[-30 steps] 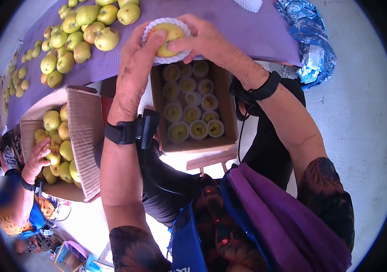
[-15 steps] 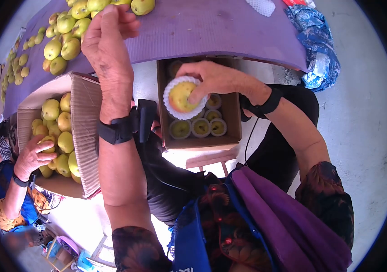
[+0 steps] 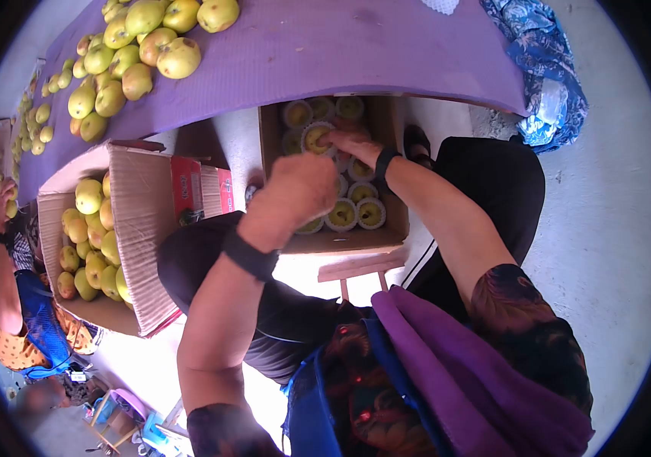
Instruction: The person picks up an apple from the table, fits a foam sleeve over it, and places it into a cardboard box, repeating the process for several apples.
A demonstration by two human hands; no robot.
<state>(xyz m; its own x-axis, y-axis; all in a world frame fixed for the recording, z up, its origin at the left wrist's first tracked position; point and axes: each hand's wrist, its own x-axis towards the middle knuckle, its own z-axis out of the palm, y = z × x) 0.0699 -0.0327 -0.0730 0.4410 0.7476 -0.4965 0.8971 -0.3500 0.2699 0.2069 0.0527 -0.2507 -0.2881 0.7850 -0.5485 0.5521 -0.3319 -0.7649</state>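
Note:
My right hand (image 3: 354, 145) reaches into the open cardboard box (image 3: 340, 242) below the table edge, its fingers on a yellow-green apple (image 3: 316, 139) in a white foam net. Around it in the box lie several more netted apples (image 3: 341, 215). Over the box's left side is my left hand (image 3: 304, 190), blurred, its fingers curled; whether anything is inside them cannot be made out. It covers part of the netted apples.
Loose apples (image 3: 123, 61) are piled on the purple-covered table (image 3: 287, 61). A carton of apples (image 3: 148, 236) stands at left, beside a red-printed box (image 3: 187, 186). A co-worker (image 3: 17, 305) is at far left. Blue patterned cloth (image 3: 546, 68) hangs at right.
My right hand has lowered the netted apple into the box. My left hand has moved from the table's apples down to the box. The co-worker's hand has left the carton.

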